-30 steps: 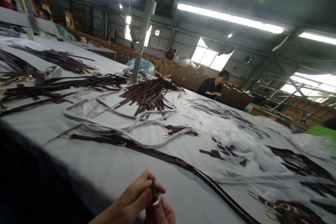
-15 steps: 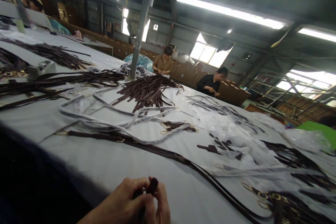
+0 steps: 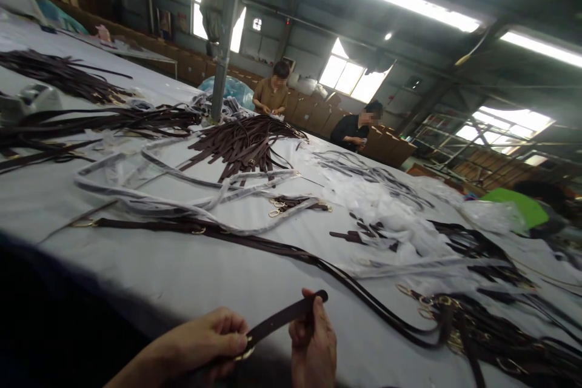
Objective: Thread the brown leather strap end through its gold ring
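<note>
left hand (image 3: pixel 207 339): fingers pinching short brown strap (image 3: pixel 284 317) at gold ring end | right hand (image 3: pixel 313 342): fingers gripping far end | near table (image 3: pixel 191 279) edge, bare cloth ahead

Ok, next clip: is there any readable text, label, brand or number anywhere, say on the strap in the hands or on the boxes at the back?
None can be read.
short brown strap, held by the left hand and right hand: no marking visible.
cardboard boxes along the far wall: any print is too small and blurred to read.
</note>
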### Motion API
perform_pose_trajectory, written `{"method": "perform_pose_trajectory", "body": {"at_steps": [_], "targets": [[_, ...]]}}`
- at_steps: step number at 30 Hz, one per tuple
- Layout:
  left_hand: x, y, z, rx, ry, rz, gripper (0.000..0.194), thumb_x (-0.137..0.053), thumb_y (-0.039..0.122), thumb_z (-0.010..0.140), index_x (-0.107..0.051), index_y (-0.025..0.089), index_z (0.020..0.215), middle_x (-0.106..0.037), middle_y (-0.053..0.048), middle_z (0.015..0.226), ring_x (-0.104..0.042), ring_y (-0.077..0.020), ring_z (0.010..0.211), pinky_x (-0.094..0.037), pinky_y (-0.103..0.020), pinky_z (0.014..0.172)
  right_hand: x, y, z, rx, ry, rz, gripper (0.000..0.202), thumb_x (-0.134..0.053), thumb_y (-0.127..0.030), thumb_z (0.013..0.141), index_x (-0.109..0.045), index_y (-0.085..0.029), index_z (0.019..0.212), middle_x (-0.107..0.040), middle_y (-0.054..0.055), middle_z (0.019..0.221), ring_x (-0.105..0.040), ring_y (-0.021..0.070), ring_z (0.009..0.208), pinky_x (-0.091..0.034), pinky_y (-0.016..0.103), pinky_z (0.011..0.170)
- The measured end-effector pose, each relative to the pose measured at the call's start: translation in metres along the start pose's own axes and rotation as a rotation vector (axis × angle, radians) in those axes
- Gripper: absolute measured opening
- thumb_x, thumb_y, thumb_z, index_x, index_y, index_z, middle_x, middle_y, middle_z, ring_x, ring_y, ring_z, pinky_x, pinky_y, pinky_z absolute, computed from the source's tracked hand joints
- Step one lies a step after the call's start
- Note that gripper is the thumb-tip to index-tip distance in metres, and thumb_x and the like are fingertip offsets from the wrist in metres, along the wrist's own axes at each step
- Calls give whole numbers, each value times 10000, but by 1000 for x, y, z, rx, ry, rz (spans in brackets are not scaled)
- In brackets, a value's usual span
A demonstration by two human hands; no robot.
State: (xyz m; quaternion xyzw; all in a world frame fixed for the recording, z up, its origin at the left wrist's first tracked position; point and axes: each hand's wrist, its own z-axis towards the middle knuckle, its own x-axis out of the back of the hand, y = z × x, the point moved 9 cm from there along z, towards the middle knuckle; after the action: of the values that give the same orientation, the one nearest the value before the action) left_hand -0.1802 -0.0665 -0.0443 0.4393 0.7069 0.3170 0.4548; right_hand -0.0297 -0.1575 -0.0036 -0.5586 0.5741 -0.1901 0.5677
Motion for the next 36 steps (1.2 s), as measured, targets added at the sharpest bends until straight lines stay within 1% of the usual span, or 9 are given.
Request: {"method": "perform_pose_trajectory", "body": {"at_steps": [3, 6, 8, 14, 17, 21, 25, 29, 36], "targets": [[0, 12, -1, 9, 36, 127, 471, -647, 639, 794, -558, 180, 849, -551, 41, 541, -383, -72, 361, -257, -163, 323, -7, 22, -5, -85, -100, -60, 612, -828, -676, 606, -690, -149, 883, -415, -101, 465, -256, 33, 394, -187, 164, 361], [-5, 22, -3, 26, 49, 213, 444, -624, 617, 809, -551, 179, 827, -560, 35, 539, -402, -74, 370, -253, -160, 324, -10, 43, -11, -143, -169, -161, 596, -822, -681, 611, -656, -153, 833, -350, -127, 407, -206, 23, 354, -149, 154, 332], [-7, 24, -3, 23, 48, 221, 438, -620, 608, 813, -555, 175, 818, -561, 34, 536, -400, -71, 373, -244, -164, 333, -10, 50, -13, -150, -186, -204, 568, -812, -667, 643, -640, -157, 825, -328, -138, 390, -189, 17, 344, -140, 143, 328], [-8, 19, -2, -6, 34, 82, 485, -643, 635, 795, -569, 157, 829, -591, 12, 570, -452, -81, 405, -279, -177, 398, -12, 58, -20, -227, -235, -246, 556, -804, -664, 655, -613, -173, 835, -343, -138, 382, -175, 13, 337, -128, 137, 316], [-9, 17, 0, -21, 11, 18, 465, -673, 603, 799, -583, 148, 829, -599, 5, 570, -457, -79, 402, -286, -177, 407, -12, 56, -23, -224, -225, -243, 528, -789, -647, 695, -615, -173, 849, -348, -133, 407, -200, 15, 359, -143, 132, 337], [-10, 10, 7, -23, -23, -125, 437, -704, 552, 800, -616, 131, 874, -616, -12, 573, -466, -74, 395, -301, -167, 409, -8, 54, -23, -224, -186, -227, 573, -792, -688, 657, -604, -176, 832, -335, -133, 426, -239, 26, 378, -166, 140, 353], [-10, 8, 10, -32, -19, -159, 401, -698, 516, 816, -641, 123, 867, -619, -16, 576, -454, -64, 385, -313, -158, 405, -12, 46, -22, -171, -219, -246, 550, -759, -688, 706, -613, -175, 841, -344, -123, 442, -248, 30, 395, -182, 148, 372], [-9, 14, 9, -45, 19, -81, 408, -690, 527, 817, -640, 122, 823, -599, -6, 547, -433, -60, 377, -288, -157, 394, -14, 42, -21, -97, -250, -323, 553, -718, -702, 741, -630, -166, 846, -348, -108, 474, -268, 44, 423, -194, 161, 387], [-7, 17, 9, -32, 110, 62, 472, -661, 601, 780, -597, 135, 756, -595, -4, 540, -433, -68, 379, -272, -166, 378, -11, 44, -12, 141, -312, -493, 506, -606, -670, 851, -640, -165, 868, -382, -73, 540, -343, 90, 469, -267, 205, 404]]}}
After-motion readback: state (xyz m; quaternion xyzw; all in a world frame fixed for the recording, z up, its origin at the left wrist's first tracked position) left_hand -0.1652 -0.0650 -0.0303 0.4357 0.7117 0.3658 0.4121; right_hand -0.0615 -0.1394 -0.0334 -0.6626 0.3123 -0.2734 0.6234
